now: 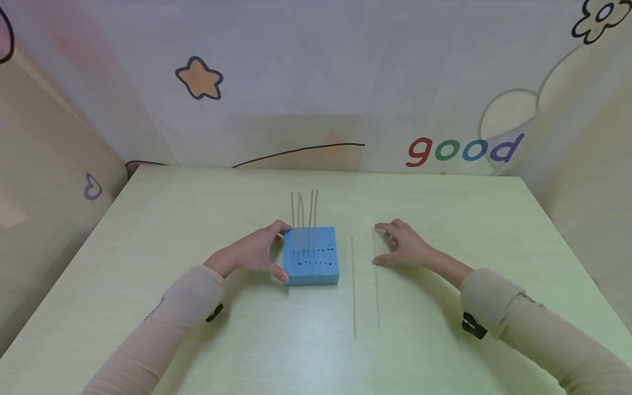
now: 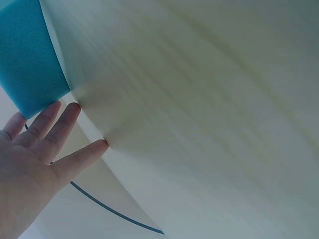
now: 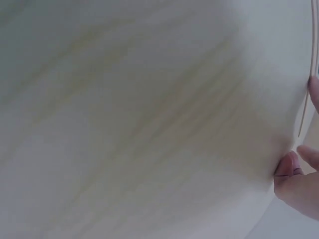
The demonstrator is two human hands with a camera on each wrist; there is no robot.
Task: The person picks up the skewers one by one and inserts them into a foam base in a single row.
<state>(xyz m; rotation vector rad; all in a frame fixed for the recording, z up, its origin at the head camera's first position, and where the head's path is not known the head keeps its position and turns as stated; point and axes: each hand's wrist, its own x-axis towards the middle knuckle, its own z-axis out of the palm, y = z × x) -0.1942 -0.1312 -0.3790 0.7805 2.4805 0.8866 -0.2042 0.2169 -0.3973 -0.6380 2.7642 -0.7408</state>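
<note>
In the head view a blue foam block [image 1: 323, 238] with rows of small holes lies on the table. Several thin wooden sticks [image 1: 316, 214] stand upright in its left half. My left hand [image 1: 257, 252] holds the block's left side, thumb at the near corner, fingers at the far one. In the left wrist view some fingertips meet the block [image 2: 32, 59] and others rest on the table. To the right, my right hand [image 1: 405, 247] touches a stick [image 1: 377, 296] lying flat, its thumb and index finger well apart along it. Another stick [image 1: 353, 285] lies between block and hand.
The pale wooden table [image 1: 197, 208] extends on every side of the hands. Behind it hangs a printed cloth [image 1: 296, 71] with a star and the word "good", and cloth also lines both sides.
</note>
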